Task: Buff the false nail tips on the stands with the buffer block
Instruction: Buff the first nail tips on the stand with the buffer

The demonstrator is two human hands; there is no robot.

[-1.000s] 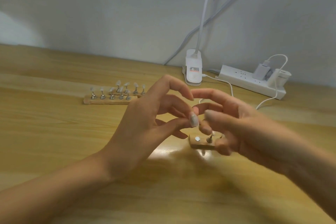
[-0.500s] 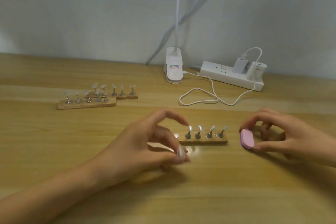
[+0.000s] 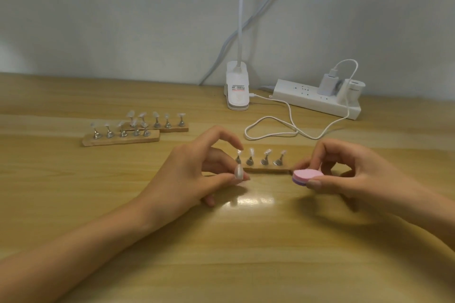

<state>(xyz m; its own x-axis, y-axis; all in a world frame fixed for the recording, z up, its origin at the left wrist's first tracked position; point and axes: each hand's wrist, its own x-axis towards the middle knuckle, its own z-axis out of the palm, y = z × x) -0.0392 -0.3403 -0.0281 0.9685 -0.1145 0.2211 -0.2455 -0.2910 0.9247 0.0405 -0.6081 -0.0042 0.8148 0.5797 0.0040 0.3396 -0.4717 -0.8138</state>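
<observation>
I see right hand [image 3: 357, 174] pinching buffer block [image 3: 307, 175] beside near stand [image 3: 270, 169]; left hand [image 3: 192, 174] curled round leftmost tip holder [image 3: 238, 160], grip unclear

The buffer [image 3: 307, 175] was pink over purple, the stands [image 3: 120, 140] tan wood, the bench [image 3: 73, 179] pale oak-grained, the strip [image 3: 317, 103] white.

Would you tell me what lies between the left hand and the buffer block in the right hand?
In the head view, the nearest wooden stand, with four visible nail tips, runs up to the buffer block.
</observation>
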